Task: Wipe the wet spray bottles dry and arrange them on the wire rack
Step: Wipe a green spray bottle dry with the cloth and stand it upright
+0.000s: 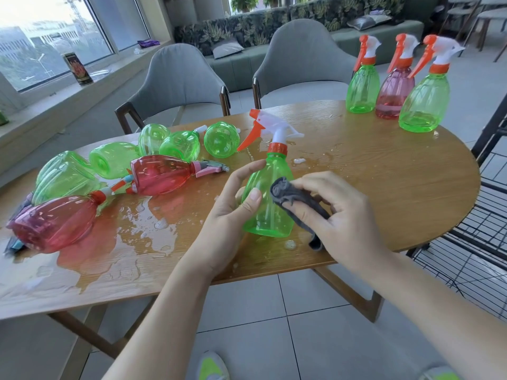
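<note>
A green spray bottle (270, 198) stands upright mid-bench (384, 187). The left hand (233, 209) curls its grip round it; the right hand (337, 215) pinches a grey cloth (293, 198) against its three o'clock side.

Centre frame: left hand (233, 207) is gripping upright green spray bottle (270, 198); right hand (338, 215) is pressing grey cloth (296, 200) against it. Wet bench (384, 171) is carrying three upright bottles (395, 86), upper right.
</note>
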{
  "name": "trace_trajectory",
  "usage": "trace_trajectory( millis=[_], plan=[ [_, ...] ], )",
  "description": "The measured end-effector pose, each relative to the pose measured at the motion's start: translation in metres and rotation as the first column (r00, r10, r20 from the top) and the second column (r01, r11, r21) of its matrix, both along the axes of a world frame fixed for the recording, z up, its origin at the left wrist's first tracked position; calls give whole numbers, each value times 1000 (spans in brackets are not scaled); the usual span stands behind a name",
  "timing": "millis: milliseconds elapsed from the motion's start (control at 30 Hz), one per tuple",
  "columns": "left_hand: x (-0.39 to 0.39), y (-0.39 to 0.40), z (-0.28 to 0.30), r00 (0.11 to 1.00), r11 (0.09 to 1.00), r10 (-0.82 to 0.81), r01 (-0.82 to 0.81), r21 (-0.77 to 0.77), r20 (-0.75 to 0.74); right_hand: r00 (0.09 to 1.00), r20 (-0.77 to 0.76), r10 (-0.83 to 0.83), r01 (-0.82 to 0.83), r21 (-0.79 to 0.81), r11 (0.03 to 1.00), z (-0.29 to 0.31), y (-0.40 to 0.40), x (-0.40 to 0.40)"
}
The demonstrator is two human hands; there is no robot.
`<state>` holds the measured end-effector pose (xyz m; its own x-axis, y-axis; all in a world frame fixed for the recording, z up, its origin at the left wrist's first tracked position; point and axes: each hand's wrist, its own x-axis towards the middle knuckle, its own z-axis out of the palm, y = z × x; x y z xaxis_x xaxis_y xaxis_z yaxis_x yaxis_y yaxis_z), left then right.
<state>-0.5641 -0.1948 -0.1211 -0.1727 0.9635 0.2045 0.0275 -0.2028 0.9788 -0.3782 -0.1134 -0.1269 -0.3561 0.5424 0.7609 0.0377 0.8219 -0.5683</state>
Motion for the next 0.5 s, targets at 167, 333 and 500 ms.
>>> trace_trajectory(
  millis=[167,333,500],
  plan=[
    [-6,1,-4,998,998,59,-59,-7,-32,991,127,48,-69,167,984,-14,-8,1],
    [-1,-1,2,991,993,100,-105,-47,-87,973,227,46,-123,336,934,-19,-10,-1],
    [-2,-2,4,998,998,46,-47,-43,-45,982,190,-6,-65,367,928,-13,-2,3]
  ],
)
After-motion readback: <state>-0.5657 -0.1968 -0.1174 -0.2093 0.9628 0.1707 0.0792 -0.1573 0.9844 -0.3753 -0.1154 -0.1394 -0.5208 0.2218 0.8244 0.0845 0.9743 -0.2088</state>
